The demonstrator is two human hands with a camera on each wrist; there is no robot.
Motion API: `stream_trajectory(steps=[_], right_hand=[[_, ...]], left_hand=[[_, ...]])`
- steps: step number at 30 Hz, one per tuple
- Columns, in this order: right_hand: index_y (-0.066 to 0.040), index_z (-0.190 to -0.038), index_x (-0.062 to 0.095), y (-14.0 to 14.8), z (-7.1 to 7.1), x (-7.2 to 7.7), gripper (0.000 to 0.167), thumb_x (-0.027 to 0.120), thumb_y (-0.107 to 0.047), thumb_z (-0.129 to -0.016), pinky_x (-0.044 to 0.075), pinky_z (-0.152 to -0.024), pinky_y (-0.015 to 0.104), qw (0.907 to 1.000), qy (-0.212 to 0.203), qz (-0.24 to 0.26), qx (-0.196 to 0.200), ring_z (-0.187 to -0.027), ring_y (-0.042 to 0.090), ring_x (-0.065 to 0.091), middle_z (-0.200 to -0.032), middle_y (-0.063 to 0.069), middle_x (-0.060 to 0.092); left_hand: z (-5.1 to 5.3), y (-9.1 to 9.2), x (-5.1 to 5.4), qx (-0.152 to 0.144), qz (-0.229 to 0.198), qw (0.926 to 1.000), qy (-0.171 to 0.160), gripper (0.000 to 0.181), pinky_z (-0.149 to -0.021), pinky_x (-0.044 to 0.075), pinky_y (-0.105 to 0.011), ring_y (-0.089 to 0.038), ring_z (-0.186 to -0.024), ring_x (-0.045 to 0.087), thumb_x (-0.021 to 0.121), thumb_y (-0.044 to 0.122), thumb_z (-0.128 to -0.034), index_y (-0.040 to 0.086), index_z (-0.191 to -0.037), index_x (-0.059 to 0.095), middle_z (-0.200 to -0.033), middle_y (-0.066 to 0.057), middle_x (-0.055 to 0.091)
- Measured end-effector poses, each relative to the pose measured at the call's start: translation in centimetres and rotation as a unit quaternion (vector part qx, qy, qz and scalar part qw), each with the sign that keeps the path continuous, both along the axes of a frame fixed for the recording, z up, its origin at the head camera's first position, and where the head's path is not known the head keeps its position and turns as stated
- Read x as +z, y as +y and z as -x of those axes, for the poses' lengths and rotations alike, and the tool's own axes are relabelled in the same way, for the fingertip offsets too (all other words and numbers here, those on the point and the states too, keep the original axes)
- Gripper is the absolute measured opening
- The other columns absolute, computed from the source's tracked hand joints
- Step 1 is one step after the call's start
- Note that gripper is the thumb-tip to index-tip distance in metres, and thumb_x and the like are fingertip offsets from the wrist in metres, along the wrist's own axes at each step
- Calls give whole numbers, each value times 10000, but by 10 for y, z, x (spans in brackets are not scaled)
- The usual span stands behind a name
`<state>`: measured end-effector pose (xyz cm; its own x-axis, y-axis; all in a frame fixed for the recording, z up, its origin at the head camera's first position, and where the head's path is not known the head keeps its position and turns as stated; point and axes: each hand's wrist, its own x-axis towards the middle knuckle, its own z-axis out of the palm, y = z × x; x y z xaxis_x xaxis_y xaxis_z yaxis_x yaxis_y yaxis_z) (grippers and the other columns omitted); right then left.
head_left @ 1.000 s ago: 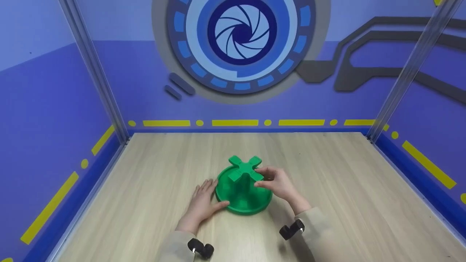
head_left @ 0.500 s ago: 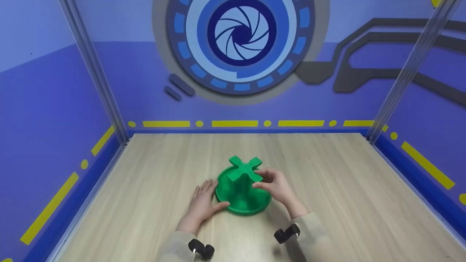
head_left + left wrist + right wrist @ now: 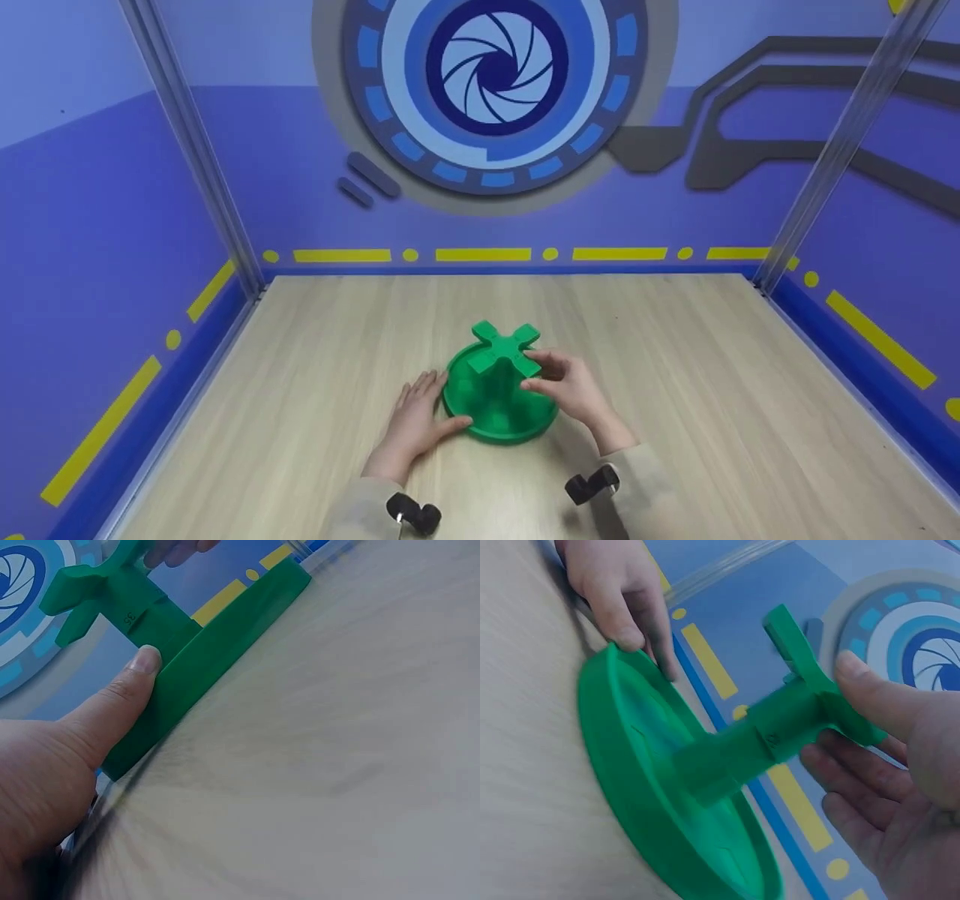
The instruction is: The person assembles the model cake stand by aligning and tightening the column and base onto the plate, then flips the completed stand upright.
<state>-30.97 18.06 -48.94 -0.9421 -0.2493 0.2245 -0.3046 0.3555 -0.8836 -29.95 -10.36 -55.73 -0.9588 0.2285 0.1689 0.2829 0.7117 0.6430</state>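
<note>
A green round base (image 3: 502,433) with a raised rim lies on the wooden table in the head view. From its middle rises a green post (image 3: 735,746), upright, topped by a four-armed cross-shaped handle (image 3: 505,351). My right hand (image 3: 574,382) pinches the near right arm of the handle, thumb on one side and fingers on the other. My left hand (image 3: 412,424) lies along the base's left side with its fingers straight and spread. Its thumb (image 3: 124,694) presses on the rim in the left wrist view. Part of the base is hidden under the handle.
A pale wooden tabletop (image 3: 337,337) spreads around the base. Blue printed walls (image 3: 285,165) stand at the back and both sides, with metal posts (image 3: 202,150) at the corners. Black wrist cameras (image 3: 592,484) sit on both sleeves.
My right hand and wrist have shifted slightly left, and the handle arm it pinches has moved a little left with it. My left hand and the base look almost unchanged.
</note>
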Motion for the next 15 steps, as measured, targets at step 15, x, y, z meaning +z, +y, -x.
stream_trajectory(steps=[15], right_hand=[[29, -1563, 378, 34, 7, -25, 993, 924, -143, -751, 277, -1252, 637, 9923, -751, -989, 1, -1535, 459, 300, -1616, 242, 402]], left_hand=[[-1, 0, 0, 33, -45, 10000, -41, 978, -1308, 125, -608, -443, -1554, 273, 788, 549, -846, 5, -1563, 404, -1620, -277, 370]])
